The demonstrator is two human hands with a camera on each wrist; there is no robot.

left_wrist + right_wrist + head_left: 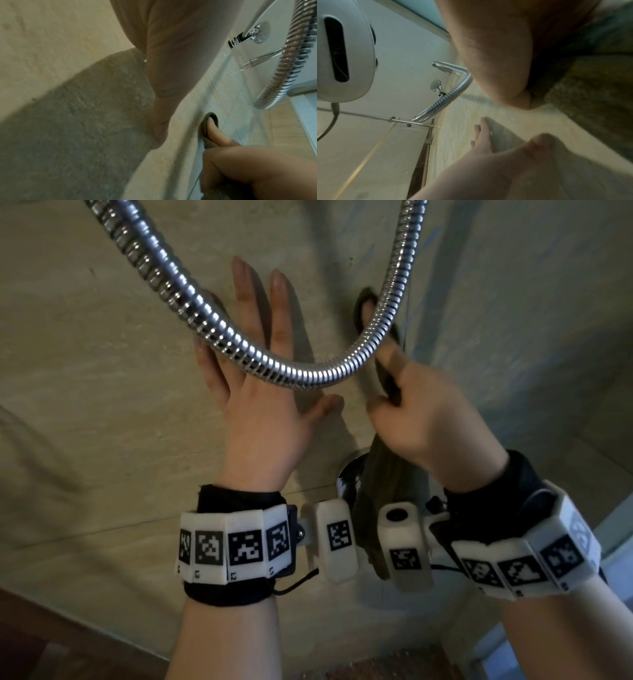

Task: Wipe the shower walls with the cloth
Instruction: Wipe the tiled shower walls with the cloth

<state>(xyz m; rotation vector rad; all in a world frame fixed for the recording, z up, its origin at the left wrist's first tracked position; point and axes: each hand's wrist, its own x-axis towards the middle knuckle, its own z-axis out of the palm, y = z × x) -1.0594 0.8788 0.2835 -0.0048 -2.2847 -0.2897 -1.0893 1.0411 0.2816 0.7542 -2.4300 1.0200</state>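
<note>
In the head view, the left hand (253, 392) is lying flat against the beige wall (85, 371) at the centre of the frame, fingers straight and spread, holding nothing. A metal hose (239, 350) is looping down from the upper left, crossing in front of those fingers, and rising again toward the upper right.

The right hand (421, 419) is sitting right of centre, a little blurred, gripping the dark cloth (383, 474). Its forefinger is stretching upward under the hose, pressing the cloth's top end against the wall, while the rest of the cloth is hanging down below the palm toward the lower middle of the frame, in front of a chrome fitting (349, 474).

The left wrist view is showing that finger, wrapped in cloth, touching the wall at lower right of centre. Both wrists are wearing bands (233, 546) with black-and-white markers.
</note>
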